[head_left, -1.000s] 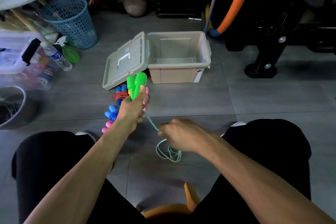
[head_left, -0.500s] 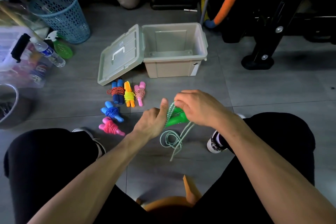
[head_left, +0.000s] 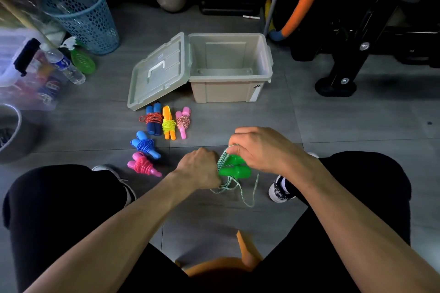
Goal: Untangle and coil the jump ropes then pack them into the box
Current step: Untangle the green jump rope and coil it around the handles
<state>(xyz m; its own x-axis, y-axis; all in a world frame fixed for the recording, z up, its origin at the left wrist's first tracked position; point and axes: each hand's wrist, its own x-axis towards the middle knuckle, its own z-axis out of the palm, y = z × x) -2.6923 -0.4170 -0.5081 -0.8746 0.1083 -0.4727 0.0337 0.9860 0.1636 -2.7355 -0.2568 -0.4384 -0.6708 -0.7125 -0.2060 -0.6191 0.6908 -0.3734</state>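
While left hand grips green handles at one end, right hand pinches green-white cord looped over them; slack cord trails toward floor. Box beyond hands, open, lid leaning at its left. Five coiled ropes on floor in front of box, left of hands.

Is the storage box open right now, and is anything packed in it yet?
Open and empty. The lid is off, leaning against the box on its left side, and the bare bottom shows inside.
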